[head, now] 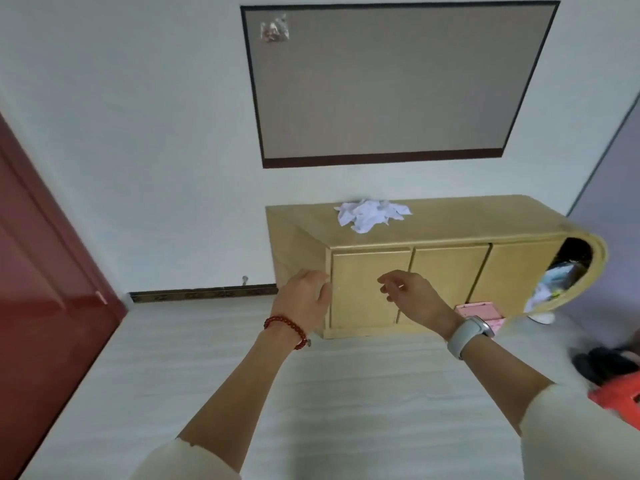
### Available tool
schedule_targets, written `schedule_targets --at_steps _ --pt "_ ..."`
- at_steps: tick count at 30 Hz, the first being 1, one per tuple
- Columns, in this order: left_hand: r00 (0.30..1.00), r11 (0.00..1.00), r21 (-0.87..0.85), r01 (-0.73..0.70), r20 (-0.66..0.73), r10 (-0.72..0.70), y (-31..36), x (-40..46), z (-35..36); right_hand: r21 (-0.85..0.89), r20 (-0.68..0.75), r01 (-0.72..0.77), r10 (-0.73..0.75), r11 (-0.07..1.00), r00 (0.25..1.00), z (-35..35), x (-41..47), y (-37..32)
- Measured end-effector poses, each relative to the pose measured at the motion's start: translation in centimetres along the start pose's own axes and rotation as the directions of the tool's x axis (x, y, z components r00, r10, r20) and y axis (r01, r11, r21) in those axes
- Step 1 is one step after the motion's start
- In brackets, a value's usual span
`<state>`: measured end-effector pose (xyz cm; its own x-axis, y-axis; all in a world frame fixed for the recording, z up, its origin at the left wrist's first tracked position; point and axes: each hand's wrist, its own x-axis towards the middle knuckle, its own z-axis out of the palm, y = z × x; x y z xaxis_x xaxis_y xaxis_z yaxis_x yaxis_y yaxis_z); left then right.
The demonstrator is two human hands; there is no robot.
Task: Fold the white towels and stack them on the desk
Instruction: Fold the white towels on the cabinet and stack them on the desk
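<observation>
A dark red door (41, 271) stood at the left, cut off by the frame edge. The left hand (304, 297), with a red bead bracelet (285, 329) on its wrist, was raised in the air with its fingers (323, 289) loosely curled and holding nothing. The right hand (414, 299), with a white smartwatch (469, 336) on its wrist, was raised beside it, fingers slack and slightly apart, also holding nothing. Both hands were well short of the white towels (372, 214), which lay in one crumpled, unfolded heap on the yellow wooden worktop (467, 220), near its back edge and toward its left end. How many towels the heap held could not be made out. A brown board (388, 81) hung on the wall above, with a small blurred item (274, 28) pinned at its upper left corner; no writing was readable. The open rounded compartment (568, 271) at the worktop's right end held blurred items. A pink box (479, 313) sat on the floor in front, partly hidden by the right wrist. A red object (618, 396) at the right edge was cut off.
</observation>
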<state>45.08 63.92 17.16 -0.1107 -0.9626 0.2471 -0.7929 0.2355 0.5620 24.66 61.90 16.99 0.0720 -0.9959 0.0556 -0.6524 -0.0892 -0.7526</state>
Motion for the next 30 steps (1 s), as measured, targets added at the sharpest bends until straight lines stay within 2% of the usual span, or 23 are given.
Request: schedule_targets --at_steps 5,12,16,19,24,30 --pt "0.998 0.997 -0.082 -0.012 0.067 0.017 -2.5 12.8 5.8 0.016 -0.040 -0.065 0.066 0.998 0.997 -1.3 11.3 5.2" --pt "0.987 0.979 -0.178 0.096 0.145 -0.070 -6.0 33.6 13.1 0.047 -0.065 -0.184 0.187 0.982 0.980 -3.8 29.3 10.0" --pt "0.972 0.978 -0.176 0.113 0.225 -0.072 -6.4 42.0 18.5 0.063 -0.086 -0.272 0.276 0.960 0.957 -5.3 35.7 14.0" --pt "0.957 0.966 -0.180 0.188 0.255 -0.139 -7.2 47.5 22.9 0.083 -0.096 -0.320 0.327 0.944 0.940 -5.5 40.7 17.8" --pt "0.932 0.960 -0.097 0.263 0.282 -0.227 -9.8 54.4 30.8 0.070 -0.042 -0.310 0.314 0.948 0.949 -4.1 50.2 23.7" --pt "0.905 0.925 0.103 0.367 0.193 -0.380 -12.6 62.9 36.4 -0.027 0.079 -0.227 0.228 0.974 0.970 -1.4 61.3 29.1"
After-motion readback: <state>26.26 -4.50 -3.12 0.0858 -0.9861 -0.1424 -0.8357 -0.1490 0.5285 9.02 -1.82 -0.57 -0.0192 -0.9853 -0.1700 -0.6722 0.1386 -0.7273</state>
